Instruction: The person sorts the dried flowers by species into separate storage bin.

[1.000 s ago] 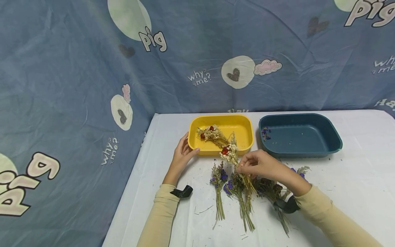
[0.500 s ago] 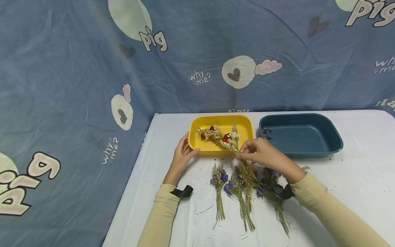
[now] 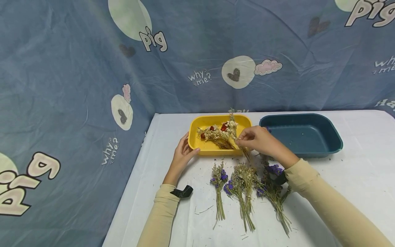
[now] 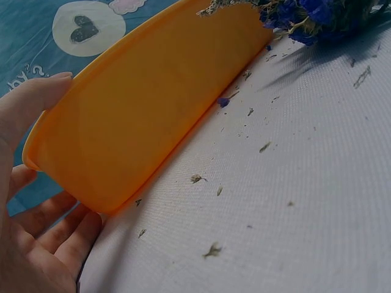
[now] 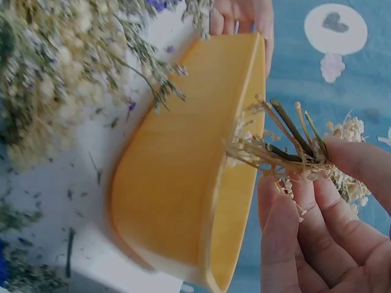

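The right hand (image 3: 261, 139) pinches a dried-flower bunch (image 3: 232, 129) over the front right of the yellow tub (image 3: 213, 152); the left hand (image 3: 182, 157) grips the tub's left end. Purple-flowered bunches (image 3: 219, 188) lie on the desk (image 3: 364, 171).

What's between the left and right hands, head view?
In the head view, the yellow tray, with dried flowers in it, lies between the left hand and right hand; the right hand's bunch reaches over it.
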The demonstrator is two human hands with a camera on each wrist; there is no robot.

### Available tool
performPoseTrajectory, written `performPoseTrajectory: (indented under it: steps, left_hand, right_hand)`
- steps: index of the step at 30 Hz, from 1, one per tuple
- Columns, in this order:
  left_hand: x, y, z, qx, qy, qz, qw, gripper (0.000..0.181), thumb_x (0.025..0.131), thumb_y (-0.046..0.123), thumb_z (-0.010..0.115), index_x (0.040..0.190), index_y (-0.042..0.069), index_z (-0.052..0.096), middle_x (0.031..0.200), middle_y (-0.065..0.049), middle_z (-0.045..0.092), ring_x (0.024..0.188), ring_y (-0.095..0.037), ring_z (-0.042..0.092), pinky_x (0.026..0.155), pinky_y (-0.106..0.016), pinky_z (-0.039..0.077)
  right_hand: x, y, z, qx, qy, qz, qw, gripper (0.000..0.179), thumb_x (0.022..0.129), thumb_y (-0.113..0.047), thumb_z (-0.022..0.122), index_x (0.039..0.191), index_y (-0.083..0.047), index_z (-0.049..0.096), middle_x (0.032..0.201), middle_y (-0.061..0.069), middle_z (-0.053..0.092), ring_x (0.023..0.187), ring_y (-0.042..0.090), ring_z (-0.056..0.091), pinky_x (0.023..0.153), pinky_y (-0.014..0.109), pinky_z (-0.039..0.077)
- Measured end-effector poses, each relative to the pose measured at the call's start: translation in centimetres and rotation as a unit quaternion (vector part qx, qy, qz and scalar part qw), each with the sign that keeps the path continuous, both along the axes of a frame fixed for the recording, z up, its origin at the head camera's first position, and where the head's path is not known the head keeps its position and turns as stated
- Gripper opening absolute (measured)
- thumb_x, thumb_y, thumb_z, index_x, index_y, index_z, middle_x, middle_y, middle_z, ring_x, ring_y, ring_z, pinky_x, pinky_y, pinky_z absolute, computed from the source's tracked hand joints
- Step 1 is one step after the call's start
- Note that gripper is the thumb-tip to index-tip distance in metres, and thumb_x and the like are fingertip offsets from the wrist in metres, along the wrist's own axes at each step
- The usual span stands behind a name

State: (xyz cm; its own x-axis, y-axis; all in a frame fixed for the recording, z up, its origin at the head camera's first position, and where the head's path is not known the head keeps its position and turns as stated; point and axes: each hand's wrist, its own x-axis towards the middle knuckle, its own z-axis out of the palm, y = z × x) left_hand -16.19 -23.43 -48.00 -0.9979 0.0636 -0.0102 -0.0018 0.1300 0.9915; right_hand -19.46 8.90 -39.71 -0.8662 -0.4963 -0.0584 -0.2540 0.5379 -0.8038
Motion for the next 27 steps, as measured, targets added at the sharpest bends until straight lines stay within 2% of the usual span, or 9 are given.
performPoseTrajectory:
  steps: [6, 13, 21, 27]
  left_hand:
    - [0.0, -0.2, -0.2, 0.001, 0.003, 0.003, 1.0, 0.086, 0.094, 0.013, 0.076, 0.164, 0.02, 0.027, 0.159, -0.014, 0.044, 0.148, -0.028, 0.045, 0.115, -0.02, 0.046]
    - [0.1, -0.3, -0.2, 0.001, 0.005, 0.002, 1.0, 0.086, 0.095, 0.014, 0.076, 0.165, 0.02, 0.027, 0.159, -0.015, 0.043, 0.147, -0.028, 0.046, 0.115, -0.021, 0.047]
    - [0.1, -0.2, -0.1, 0.008, 0.004, -0.002, 1.0, 0.086, 0.095, 0.012, 0.076, 0.165, 0.019, 0.026, 0.161, -0.016, 0.042, 0.149, -0.032, 0.044, 0.116, -0.023, 0.046]
    - [0.0, -0.2, -0.3, -0.001, 0.001, -0.002, 1.0, 0.086, 0.095, 0.013, 0.076, 0.165, 0.021, 0.026, 0.161, -0.013, 0.042, 0.148, -0.03, 0.045, 0.119, -0.029, 0.045]
  right_hand:
    - [-1.2, -0.6, -0.1, 0.013, 0.019, -0.003, 0.9997, 0.018, 0.097, -0.025, 0.073, 0.093, -0.008, 0.076, 0.08, 0.006, 0.076, 0.063, 0.025, 0.069, 0.063, 0.036, 0.058]
    - [-2.9, -1.3, -0.7, 0.021, -0.007, -0.006, 0.9997, 0.021, 0.099, -0.026, 0.071, 0.098, -0.006, 0.077, 0.091, 0.011, 0.077, 0.071, 0.02, 0.07, 0.066, 0.036, 0.062]
    - [-4.4, -1.4, -1.4, 0.071, 0.034, -0.025, 0.9966, 0.022, 0.099, -0.025, 0.071, 0.097, -0.004, 0.078, 0.091, 0.008, 0.078, 0.065, 0.017, 0.057, 0.06, 0.03, 0.046]
    - [-5.2, -1.8, -1.7, 0.081, 0.042, -0.027, 0.9954, 0.023, 0.099, -0.024, 0.071, 0.095, -0.003, 0.078, 0.087, 0.009, 0.077, 0.064, 0.017, 0.057, 0.062, 0.03, 0.046]
